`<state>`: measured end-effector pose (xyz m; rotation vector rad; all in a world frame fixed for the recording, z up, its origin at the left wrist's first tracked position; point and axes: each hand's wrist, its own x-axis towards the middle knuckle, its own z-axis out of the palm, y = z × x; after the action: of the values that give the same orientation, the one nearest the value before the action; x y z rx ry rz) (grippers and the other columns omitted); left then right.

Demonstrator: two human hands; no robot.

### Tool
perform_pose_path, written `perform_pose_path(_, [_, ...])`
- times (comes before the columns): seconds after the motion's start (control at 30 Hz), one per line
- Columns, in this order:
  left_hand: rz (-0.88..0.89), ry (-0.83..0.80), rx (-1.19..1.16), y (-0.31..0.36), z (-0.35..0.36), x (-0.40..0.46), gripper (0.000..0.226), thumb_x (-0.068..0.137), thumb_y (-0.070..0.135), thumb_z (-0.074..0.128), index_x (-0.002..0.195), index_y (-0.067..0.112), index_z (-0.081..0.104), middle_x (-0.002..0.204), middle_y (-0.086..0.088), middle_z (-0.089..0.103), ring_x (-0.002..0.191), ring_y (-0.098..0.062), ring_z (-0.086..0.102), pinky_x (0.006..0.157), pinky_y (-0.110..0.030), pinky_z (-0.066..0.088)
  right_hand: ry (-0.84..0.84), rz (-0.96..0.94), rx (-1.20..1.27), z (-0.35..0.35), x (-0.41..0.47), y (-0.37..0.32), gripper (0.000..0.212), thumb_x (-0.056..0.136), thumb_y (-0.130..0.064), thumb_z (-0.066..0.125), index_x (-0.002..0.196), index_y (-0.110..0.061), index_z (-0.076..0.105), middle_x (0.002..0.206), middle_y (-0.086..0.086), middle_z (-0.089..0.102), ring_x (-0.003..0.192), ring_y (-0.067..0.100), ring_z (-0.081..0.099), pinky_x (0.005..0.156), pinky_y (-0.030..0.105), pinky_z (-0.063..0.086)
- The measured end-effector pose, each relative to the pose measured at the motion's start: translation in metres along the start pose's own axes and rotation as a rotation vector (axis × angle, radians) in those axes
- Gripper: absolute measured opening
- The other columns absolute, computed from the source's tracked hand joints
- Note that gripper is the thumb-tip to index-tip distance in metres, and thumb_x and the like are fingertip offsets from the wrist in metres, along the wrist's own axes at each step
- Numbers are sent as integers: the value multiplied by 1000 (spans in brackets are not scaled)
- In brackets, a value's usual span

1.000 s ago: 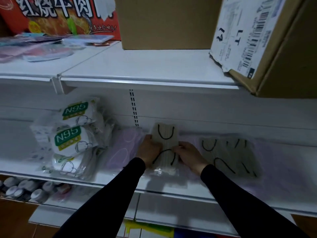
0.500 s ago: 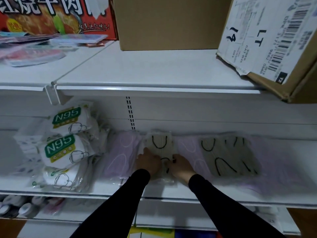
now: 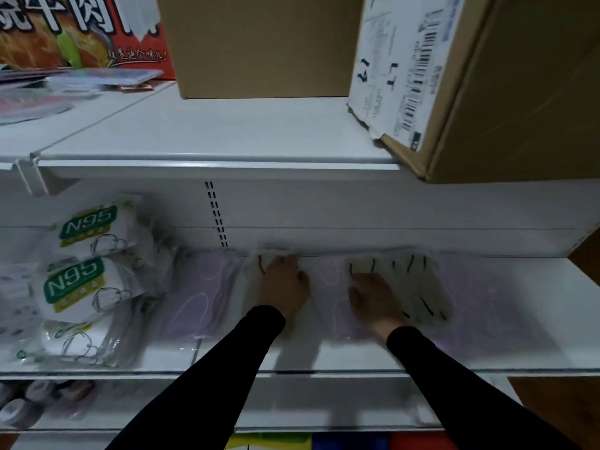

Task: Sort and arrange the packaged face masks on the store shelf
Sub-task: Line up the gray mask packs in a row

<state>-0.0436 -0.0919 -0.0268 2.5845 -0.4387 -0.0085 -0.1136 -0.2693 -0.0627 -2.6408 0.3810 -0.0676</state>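
Observation:
A beige mask pack (image 3: 261, 265) with black ear loops lies at the back of the white shelf (image 3: 324, 363). My left hand (image 3: 285, 285) rests flat on top of it and covers most of it. To its right, my right hand (image 3: 373, 297) lies on the left edge of a pile of similar beige packs (image 3: 420, 287). Pale purple mask packs sit to the left (image 3: 201, 295), between my hands (image 3: 328, 280) and at the far right (image 3: 487, 306). White N95 packs (image 3: 82, 258) are heaped at the shelf's left end.
The shelf above overhangs and carries a plain cardboard box (image 3: 259, 43), a labelled cardboard box (image 3: 487, 86) jutting over its edge, and flat packets (image 3: 81, 79) at left. Small bottles (image 3: 19, 404) stand on the lower shelf at left.
The beige pack has slid back against the rear panel under my left hand. My right hand has let it go and moved right onto the other beige packs.

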Motion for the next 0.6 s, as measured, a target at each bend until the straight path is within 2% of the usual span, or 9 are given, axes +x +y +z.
perform_pose_path(0.03, [54, -78, -25, 11, 8, -1, 44, 96, 25, 42, 136, 8, 46, 135, -16, 52, 127, -29, 46, 106, -28, 28, -3, -20, -95, 0, 0, 12, 72, 82, -45, 18, 126, -6, 59, 123, 18, 61, 117, 35, 54, 97, 38, 42])
perform_pose_path(0.1, [73, -263, -5, 29, 28, -6, 47, 98, 27, 42, 141, 11, 41, 142, -15, 46, 132, -29, 42, 108, -29, 30, -55, -3, -280, -7, -8, 31, 56, 88, -42, 26, 125, -13, 57, 126, 12, 57, 119, 33, 51, 97, 40, 42])
perform_pose_path(0.17, [-4, -411, 90, 40, 51, -11, 49, 97, 33, 41, 143, 15, 38, 144, -16, 42, 132, -33, 41, 107, -34, 33, -78, 0, -366, -8, -14, 54, 47, 94, -40, 32, 131, -17, 51, 134, 10, 51, 124, 33, 46, 100, 42, 38])
perform_pose_path(0.23, [-107, -485, 170, 48, 69, -17, 49, 94, 38, 40, 138, 18, 41, 140, -18, 44, 127, -37, 43, 102, -39, 38, -48, 22, -371, -10, -18, 77, 55, 92, -42, 27, 125, -13, 59, 127, 15, 58, 115, 38, 53, 95, 47, 43])
perform_pose_path(0.3, [-157, -485, 174, 55, 78, -19, 44, 91, 38, 41, 131, 19, 45, 134, -17, 48, 121, -38, 46, 98, -40, 41, -30, 55, -368, -16, -20, 94, 61, 86, -45, 23, 117, -12, 64, 118, 17, 62, 106, 39, 58, 88, 48, 47])
perform_pose_path(0.47, [-83, -397, 95, 65, 79, -18, 32, 94, 28, 41, 120, 15, 54, 126, -15, 56, 117, -36, 51, 95, -35, 39, -14, 122, -372, -39, -23, 96, 61, 86, -40, 26, 139, -15, 45, 145, 14, 41, 133, 36, 36, 108, 50, 25])
perform_pose_path(0.6, [-149, -277, 34, 63, 78, -14, 33, 93, 27, 47, 120, 19, 63, 126, -14, 60, 118, -34, 55, 98, -32, 45, 71, 40, -250, -34, -14, 89, 59, 82, -33, 34, 131, -9, 56, 136, 24, 51, 127, 41, 47, 104, 49, 37])
